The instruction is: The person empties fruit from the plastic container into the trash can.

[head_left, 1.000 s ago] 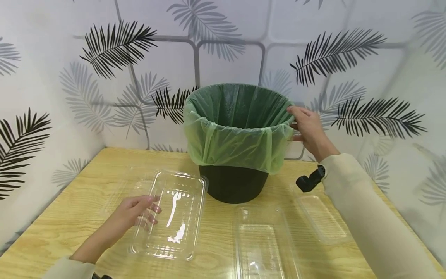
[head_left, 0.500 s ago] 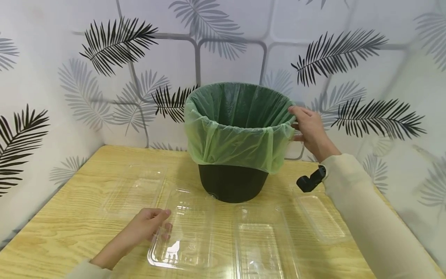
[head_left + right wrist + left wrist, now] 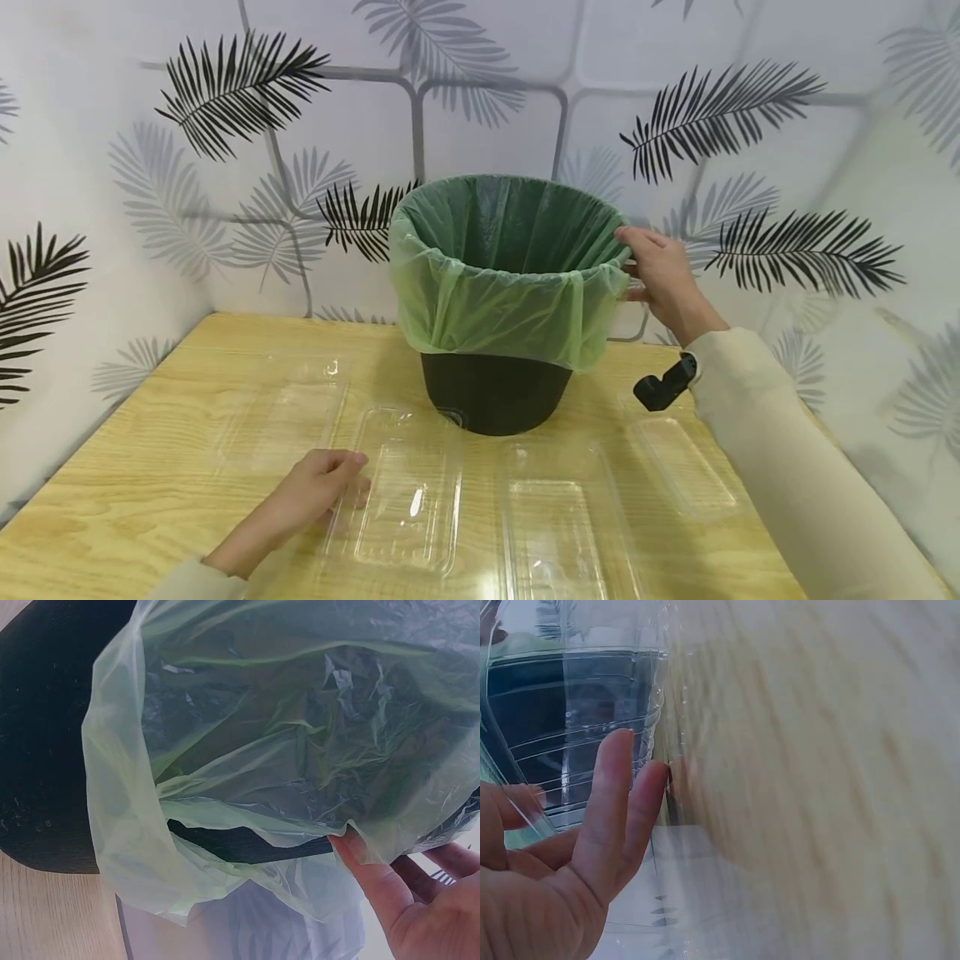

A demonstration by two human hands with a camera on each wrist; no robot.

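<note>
My left hand (image 3: 318,487) pinches the left edge of a clear plastic container (image 3: 408,500) at the table's front left, thumb on top. In the left wrist view two of its fingers (image 3: 611,795) stay extended beside the container's ribbed wall. A black trash bin (image 3: 498,392) stands upright at the back, lined with a green trash bag (image 3: 502,312) folded down over its rim. At the rim's right side my right hand (image 3: 663,271) holds the bag, thumb over the edge and fingers outside. In the right wrist view the bag (image 3: 120,765) hangs loose and a strip of dark bin shows.
A clear container (image 3: 281,417) lies at the left, another (image 3: 555,521) in front of the bin, and a third (image 3: 686,462) by the right forearm. The wooden table (image 3: 150,467) ends at a leaf-patterned wall (image 3: 491,125) close behind the bin.
My left hand has moved right and slightly down with its container, which has lowered toward the table and lies flatter. The right hand keeps its place on the bin's rim.
</note>
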